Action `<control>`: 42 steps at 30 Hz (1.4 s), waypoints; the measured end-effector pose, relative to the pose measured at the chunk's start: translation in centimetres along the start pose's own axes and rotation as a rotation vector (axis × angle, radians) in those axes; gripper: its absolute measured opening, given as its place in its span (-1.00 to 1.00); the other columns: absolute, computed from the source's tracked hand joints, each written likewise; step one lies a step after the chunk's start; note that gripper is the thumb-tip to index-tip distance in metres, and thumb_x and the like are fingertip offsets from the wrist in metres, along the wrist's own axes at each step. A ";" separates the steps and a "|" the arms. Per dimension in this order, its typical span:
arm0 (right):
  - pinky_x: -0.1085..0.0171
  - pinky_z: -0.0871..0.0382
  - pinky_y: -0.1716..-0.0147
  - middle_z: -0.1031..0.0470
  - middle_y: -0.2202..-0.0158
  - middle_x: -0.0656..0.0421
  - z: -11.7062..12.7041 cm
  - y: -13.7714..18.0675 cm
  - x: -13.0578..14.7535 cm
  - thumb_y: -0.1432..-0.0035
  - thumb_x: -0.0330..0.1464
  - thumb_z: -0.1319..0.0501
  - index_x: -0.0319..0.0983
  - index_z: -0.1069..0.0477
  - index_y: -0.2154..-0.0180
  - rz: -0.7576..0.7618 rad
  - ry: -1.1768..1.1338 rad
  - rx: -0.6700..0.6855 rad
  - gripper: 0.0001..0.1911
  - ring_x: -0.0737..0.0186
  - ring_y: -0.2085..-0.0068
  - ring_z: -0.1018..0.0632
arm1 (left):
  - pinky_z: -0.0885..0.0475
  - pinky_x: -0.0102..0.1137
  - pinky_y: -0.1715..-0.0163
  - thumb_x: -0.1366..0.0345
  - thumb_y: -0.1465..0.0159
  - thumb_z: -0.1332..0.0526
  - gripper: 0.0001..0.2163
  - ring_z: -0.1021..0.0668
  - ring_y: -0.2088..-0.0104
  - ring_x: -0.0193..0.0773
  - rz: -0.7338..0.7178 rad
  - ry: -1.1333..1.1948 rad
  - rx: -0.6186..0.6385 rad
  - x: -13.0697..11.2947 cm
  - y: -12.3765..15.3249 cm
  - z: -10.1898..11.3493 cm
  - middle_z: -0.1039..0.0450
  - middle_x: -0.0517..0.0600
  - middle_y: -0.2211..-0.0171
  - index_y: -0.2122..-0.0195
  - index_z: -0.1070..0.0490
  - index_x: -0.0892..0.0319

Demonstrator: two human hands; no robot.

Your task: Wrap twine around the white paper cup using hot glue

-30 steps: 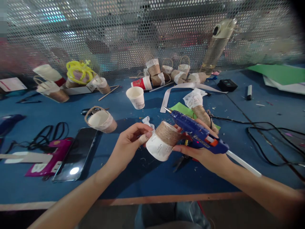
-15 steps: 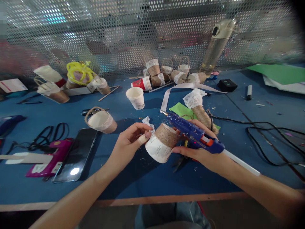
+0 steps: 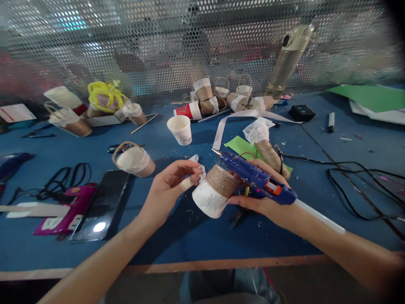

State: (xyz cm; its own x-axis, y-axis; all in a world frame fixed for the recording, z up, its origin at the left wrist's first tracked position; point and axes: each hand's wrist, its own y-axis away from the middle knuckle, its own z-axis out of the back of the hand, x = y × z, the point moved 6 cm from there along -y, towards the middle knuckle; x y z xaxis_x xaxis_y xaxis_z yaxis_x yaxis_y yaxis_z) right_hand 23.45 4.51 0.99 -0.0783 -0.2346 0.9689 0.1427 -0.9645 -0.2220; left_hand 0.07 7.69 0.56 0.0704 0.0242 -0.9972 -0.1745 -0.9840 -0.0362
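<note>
My left hand (image 3: pixel 169 188) pinches the rim and white lace strip (image 3: pixel 200 169) of a paper cup (image 3: pixel 213 192) whose upper half is wrapped in brown twine. The cup lies tilted between both hands above the blue table (image 3: pixel 190 236). My right hand (image 3: pixel 267 202) grips a blue hot glue gun (image 3: pixel 256 177), its fingertips also steadying the cup. The gun's metal nozzle (image 3: pixel 215 151) points left just above the twine. A white glue stick (image 3: pixel 319 216) juts from the gun's back.
Near my left arm lie a dark phone (image 3: pixel 101 204), a magenta item (image 3: pixel 68 209), and a handled cup (image 3: pixel 134 159). An upright white cup (image 3: pixel 180 128), ribbon (image 3: pixel 221 126), a twine spool (image 3: pixel 268 152), several finished baskets (image 3: pixel 221 95) and cables (image 3: pixel 354 177) surround the hands. A mesh screen (image 3: pixel 158 46) stands behind.
The glue gun has moved left and lower, its nozzle now over the cup's twine. The cup has dropped slightly and my left fingers have shifted on the lace.
</note>
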 end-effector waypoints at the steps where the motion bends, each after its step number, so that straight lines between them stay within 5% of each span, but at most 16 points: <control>1: 0.17 -0.70 0.17 -0.64 0.19 0.28 0.0 0.0 0.0 0.07 -0.37 -0.61 -0.02 -0.51 0.15 -0.002 0.006 0.002 -0.54 0.12 0.20 -0.69 | -0.50 -0.37 0.15 0.28 -0.22 -0.48 -0.83 -0.59 0.25 -0.25 -0.001 -0.001 -0.008 0.0 0.0 0.1 -0.63 -0.03 0.27 0.17 -0.63 0.09; 8: 0.18 -0.70 0.18 -0.64 0.19 0.29 0.2 0.0 0.1 0.10 -0.39 -0.61 0.01 -0.52 0.14 0.000 0.022 0.004 -0.51 0.11 0.20 -0.69 | -0.48 -0.38 0.11 0.31 -0.18 -0.50 -0.92 -0.59 0.20 -0.25 -0.061 -0.042 -0.061 -0.2 0.1 0.6 -0.62 -0.05 0.27 0.33 -0.64 0.09; 13: 0.26 -0.68 0.20 -0.63 0.21 0.34 0.0 -0.1 0.5 0.08 -0.43 -0.60 0.02 -0.52 0.17 0.024 0.021 0.029 -0.53 0.17 0.21 -0.68 | -0.46 -0.37 0.07 0.22 -0.35 -0.36 -0.90 -0.60 0.22 -0.25 -0.028 -0.057 -0.012 -0.1 0.3 0.3 -0.63 -0.04 0.30 0.24 -0.68 0.07; 20: 0.25 -0.66 0.17 -0.62 0.20 0.32 0.1 -0.1 0.7 0.08 -0.44 -0.60 -0.01 -0.51 0.17 0.023 0.062 0.021 -0.53 0.17 0.21 -0.67 | -0.44 -0.41 0.12 0.30 -0.32 -0.39 -0.94 -0.57 0.13 -0.23 -0.057 -0.077 0.109 -0.5 0.5 -0.6 -0.60 -0.02 0.16 0.22 -0.68 0.04; 32: 0.36 -0.60 0.21 -0.60 0.25 0.38 0.0 -0.1 1.4 -0.02 -0.34 -0.58 -0.01 -0.45 0.17 0.064 0.112 0.020 -0.59 0.27 0.23 -0.66 | -0.45 -0.42 0.08 0.18 -0.45 -0.24 -0.79 -0.57 0.13 -0.26 0.006 -0.031 0.107 -0.1 0.6 -0.5 -0.62 -0.04 0.15 0.19 -0.69 0.01; 37: 0.33 -0.60 0.20 -0.58 0.23 0.36 0.0 -0.2 1.2 -0.02 -0.32 -0.58 -0.01 -0.44 0.17 0.054 0.108 0.037 -0.59 0.26 0.24 -0.65 | -0.44 -0.50 0.08 0.33 -0.30 -0.41 -0.91 -0.57 0.11 -0.33 -0.027 -0.015 0.096 0.0 0.4 -0.7 -0.59 -0.11 0.16 0.20 -0.65 -0.02; 42: 0.37 -0.56 0.17 -0.56 0.21 0.36 0.0 -0.1 1.4 -0.03 -0.32 -0.58 0.00 -0.43 0.15 0.059 0.098 0.068 -0.57 0.30 0.22 -0.63 | -0.44 -0.48 0.01 0.30 -0.40 -0.31 -0.90 -0.56 0.03 -0.31 -0.089 -0.058 0.124 -0.3 0.6 -0.7 -0.56 -0.06 0.09 0.21 -0.65 0.03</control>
State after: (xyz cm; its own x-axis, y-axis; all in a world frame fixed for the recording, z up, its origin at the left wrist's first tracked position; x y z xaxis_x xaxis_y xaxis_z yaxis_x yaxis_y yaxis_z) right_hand 23.33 4.27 2.32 -0.1634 -0.3045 0.9384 0.2162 -0.9391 -0.2671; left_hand 0.63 6.98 0.89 0.0346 0.1237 -0.9917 -0.2902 -0.9483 -0.1284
